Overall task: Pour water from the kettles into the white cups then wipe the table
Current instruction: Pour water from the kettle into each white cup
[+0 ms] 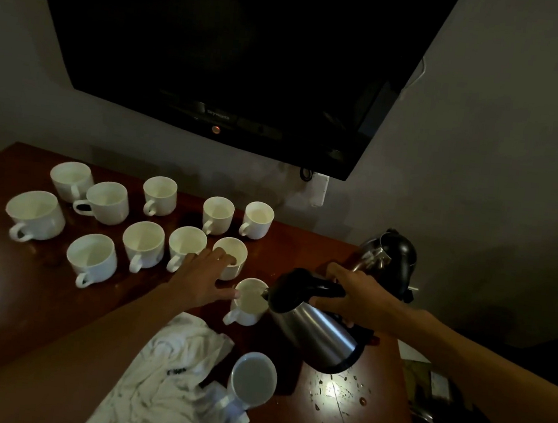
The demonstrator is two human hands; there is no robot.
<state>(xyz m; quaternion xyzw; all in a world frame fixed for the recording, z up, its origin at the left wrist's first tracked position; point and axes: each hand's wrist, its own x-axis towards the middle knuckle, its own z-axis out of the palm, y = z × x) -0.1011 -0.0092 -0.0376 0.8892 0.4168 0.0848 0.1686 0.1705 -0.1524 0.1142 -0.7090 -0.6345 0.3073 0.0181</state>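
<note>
Spout [265,292] low, tilt slowly: right hand [347,297] grips the tilted steel kettle [320,332]; flat left hand [201,282] steadies the white cup [248,311].

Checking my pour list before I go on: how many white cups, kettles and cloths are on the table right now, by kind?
White cups: 12
Kettles: 2
White cloth: 1
Total: 15
</note>
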